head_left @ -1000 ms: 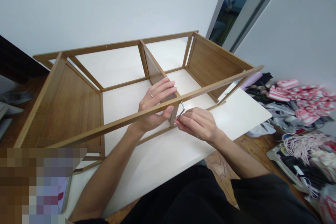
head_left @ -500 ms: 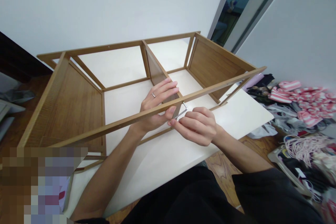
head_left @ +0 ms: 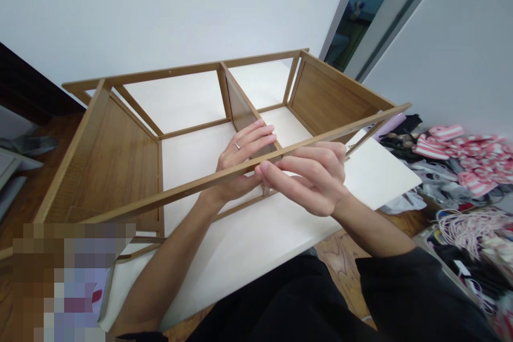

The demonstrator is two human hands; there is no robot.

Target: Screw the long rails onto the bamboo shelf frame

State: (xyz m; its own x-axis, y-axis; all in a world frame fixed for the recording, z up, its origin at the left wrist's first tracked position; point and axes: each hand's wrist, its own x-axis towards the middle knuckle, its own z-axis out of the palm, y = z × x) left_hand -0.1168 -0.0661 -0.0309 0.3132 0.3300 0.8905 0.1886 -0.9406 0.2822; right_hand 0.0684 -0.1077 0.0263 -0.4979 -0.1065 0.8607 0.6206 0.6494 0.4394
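A wooden shelf frame (head_left: 188, 186) lies on its side on a white table, with a middle panel (head_left: 242, 104) across it. My left hand (head_left: 238, 157), a ring on one finger, grips the middle panel where it meets the near rail. Its fingers lie over the panel, and the rail hides part of the hand. Just right of it, my right hand (head_left: 310, 176) is closed at the front of the rail, thumb and fingers at the joint. The hex key in this hand is almost wholly hidden behind the fingers.
The white table (head_left: 380, 176) carries the frame and stands against a wall. To the right are striped pink-and-white cloth (head_left: 476, 152), plastic bags and a bin of cords (head_left: 460, 224). A doorway (head_left: 356, 5) opens at the back right. A pixelated patch covers the lower left.
My right hand has turned and risen up to the rail, and the bent hex key visible before is now covered by it. My left hand keeps its place on the panel.
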